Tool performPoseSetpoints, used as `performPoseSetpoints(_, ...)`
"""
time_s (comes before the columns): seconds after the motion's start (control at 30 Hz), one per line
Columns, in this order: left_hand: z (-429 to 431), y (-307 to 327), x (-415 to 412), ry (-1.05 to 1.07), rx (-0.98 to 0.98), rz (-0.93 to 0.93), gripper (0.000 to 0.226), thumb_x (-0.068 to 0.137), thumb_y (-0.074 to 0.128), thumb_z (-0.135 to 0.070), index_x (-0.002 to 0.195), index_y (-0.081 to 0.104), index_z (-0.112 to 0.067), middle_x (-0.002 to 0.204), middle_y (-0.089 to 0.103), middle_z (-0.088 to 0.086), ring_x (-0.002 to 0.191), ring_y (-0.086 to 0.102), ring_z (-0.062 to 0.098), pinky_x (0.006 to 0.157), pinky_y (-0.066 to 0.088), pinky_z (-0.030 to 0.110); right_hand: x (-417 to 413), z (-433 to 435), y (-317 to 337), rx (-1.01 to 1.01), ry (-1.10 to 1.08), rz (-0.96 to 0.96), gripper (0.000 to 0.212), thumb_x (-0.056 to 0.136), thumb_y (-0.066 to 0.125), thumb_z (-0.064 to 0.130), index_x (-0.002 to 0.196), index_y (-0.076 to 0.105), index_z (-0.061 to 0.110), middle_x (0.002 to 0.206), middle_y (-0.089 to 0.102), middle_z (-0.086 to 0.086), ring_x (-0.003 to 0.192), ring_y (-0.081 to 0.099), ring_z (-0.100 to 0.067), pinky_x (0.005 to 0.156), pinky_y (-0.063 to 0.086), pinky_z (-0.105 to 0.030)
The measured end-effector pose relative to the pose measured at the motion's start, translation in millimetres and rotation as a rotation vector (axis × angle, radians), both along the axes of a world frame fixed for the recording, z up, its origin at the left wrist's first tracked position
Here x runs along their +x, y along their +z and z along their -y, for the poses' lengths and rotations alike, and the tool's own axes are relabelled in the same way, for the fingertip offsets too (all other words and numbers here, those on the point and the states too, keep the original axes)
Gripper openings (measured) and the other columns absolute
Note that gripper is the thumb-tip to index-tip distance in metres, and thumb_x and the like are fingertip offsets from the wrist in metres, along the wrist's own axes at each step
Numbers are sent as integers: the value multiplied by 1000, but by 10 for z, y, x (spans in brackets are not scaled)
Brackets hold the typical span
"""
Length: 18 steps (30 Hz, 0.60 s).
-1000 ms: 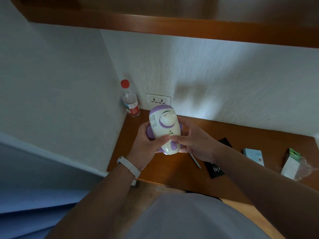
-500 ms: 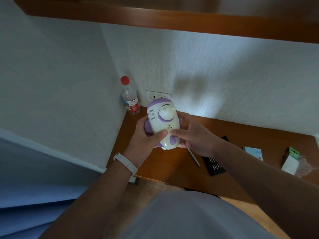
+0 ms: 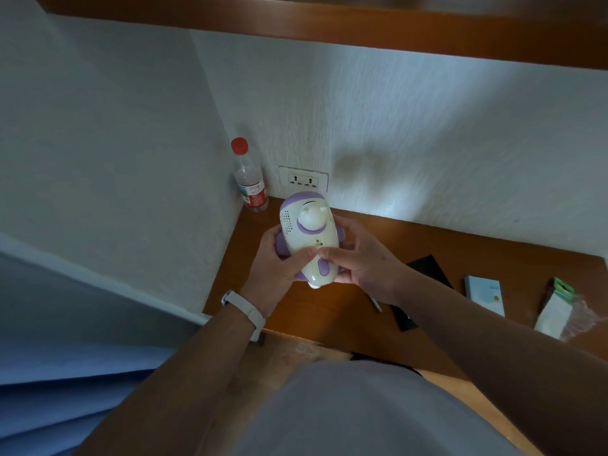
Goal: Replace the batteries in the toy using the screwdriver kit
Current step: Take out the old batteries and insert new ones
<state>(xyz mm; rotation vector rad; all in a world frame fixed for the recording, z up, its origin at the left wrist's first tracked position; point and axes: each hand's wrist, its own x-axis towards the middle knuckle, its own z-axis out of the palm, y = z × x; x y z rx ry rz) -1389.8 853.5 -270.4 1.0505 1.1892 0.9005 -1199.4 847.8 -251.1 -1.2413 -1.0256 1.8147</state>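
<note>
One white-and-purple toy (image 3: 309, 238) is held upright over the left end of the desk (image 3: 493, 255), near its back-left corner, by two hands. The left hand (image 3: 279, 261) grips one side, fingers curled behind and thumb on the front; the right hand (image 3: 362, 258) grips the other side likewise, the thumbs nearly meeting. One red-capped bottle (image 3: 250, 179) stands in that corner beside one double wall socket (image 3: 303, 181). Toward the right edge lie one black screwdriver kit case (image 3: 427, 269), one pale blue box (image 3: 485, 296) and one green-topped packet (image 3: 556, 307); none of the print can be read
</note>
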Motion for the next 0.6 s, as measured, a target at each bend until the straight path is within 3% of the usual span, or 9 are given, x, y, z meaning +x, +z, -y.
performPoseSetpoints(0.1,19,-162,13,-46,-94,69,69,72,81,-32,133,49,-29,119,69,-10,111,68,14,77,60,32,15,53,-151,-32,-8,18,72,83,78,13,142,41,31,129,62,-4,115,64,-23,91,57,-43)
performPoseSetpoints(0.23,81,-405,34,-35,-157,110,61,83,80,-20,137,51,-26,125,68,-4,114,68,17,84,60,37,36,106,-378,-72,-46,19,61,81,80,19,132,50,33,122,66,-4,107,68,-17,82,59,-32)
performPoseSetpoints(0.4,57,-612,37,-39,-237,145,58,82,77,-18,133,54,-30,120,71,-7,112,68,14,82,59,34,-9,110,-625,-97,-70,-2,63,79,81,20,133,50,28,122,65,-9,107,69,-20,88,58,-37)
performPoseSetpoints(0.53,-18,-715,-1,-64,-253,131,57,89,71,-11,139,51,-29,126,68,-2,115,67,19,85,59,38,-81,73,-758,-100,-123,-48,54,82,78,13,128,52,26,121,63,-11,105,69,-19,81,59,-32)
performPoseSetpoints(0.6,-43,-742,-12,-71,-239,109,58,89,70,-10,139,51,-32,128,67,-3,117,65,18,86,59,39,-108,52,-812,-96,-140,-16,56,81,79,12,129,51,25,123,62,-12,106,68,-21,85,59,-36)
